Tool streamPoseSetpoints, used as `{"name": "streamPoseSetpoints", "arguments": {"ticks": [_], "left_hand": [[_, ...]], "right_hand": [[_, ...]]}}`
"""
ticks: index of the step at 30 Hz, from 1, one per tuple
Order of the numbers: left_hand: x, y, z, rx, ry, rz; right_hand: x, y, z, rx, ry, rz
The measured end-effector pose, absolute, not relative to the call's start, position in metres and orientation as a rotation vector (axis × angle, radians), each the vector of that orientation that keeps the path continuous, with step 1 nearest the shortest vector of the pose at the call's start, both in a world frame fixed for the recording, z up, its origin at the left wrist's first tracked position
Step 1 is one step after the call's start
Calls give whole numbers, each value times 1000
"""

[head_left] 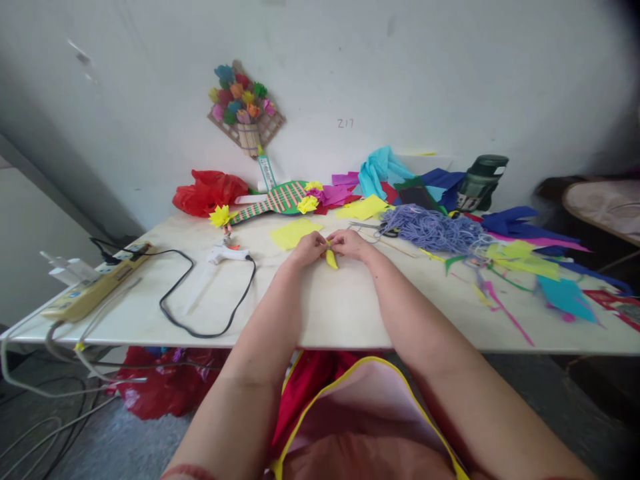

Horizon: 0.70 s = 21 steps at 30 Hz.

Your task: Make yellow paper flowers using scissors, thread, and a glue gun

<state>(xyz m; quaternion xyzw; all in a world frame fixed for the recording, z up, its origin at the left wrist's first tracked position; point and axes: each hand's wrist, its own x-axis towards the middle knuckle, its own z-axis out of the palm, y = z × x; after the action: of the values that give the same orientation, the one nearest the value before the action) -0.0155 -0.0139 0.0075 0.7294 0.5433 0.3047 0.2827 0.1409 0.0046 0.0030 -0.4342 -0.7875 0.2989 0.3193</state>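
Note:
My left hand (pixel 307 248) and my right hand (pixel 350 244) meet over the middle of the white table (pixel 310 313). Both pinch a small folded piece of yellow paper (pixel 331 259), whose lower end points down toward me. Fingers of both hands are closed on its top. A flat yellow paper sheet (pixel 293 233) lies just behind my left hand. A pair of scissors (pixel 375 229) lies behind my right hand, beside a heap of purple-blue yarn (pixel 434 230).
A white glue gun (pixel 227 254) with a black cord lies to the left, near a power strip (pixel 95 287). Coloured paper scraps (pixel 525 263) cover the right side. A striped craft with paper flowers (pixel 273 200), a red bag (pixel 207 191) and a dark flask (pixel 481 181) stand at the back.

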Motion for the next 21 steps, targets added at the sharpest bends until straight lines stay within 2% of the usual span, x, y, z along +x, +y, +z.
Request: {"name": "streamPoseSetpoints", "arguments": {"ticks": [8,21], "left_hand": [[-18,-16,11,2072,1445,811],[-16,-18,8,1918,1438,846]], "right_hand": [[140,3,5,-1156,-1999,917],[139,3,6,-1205,-1964,944]]}}
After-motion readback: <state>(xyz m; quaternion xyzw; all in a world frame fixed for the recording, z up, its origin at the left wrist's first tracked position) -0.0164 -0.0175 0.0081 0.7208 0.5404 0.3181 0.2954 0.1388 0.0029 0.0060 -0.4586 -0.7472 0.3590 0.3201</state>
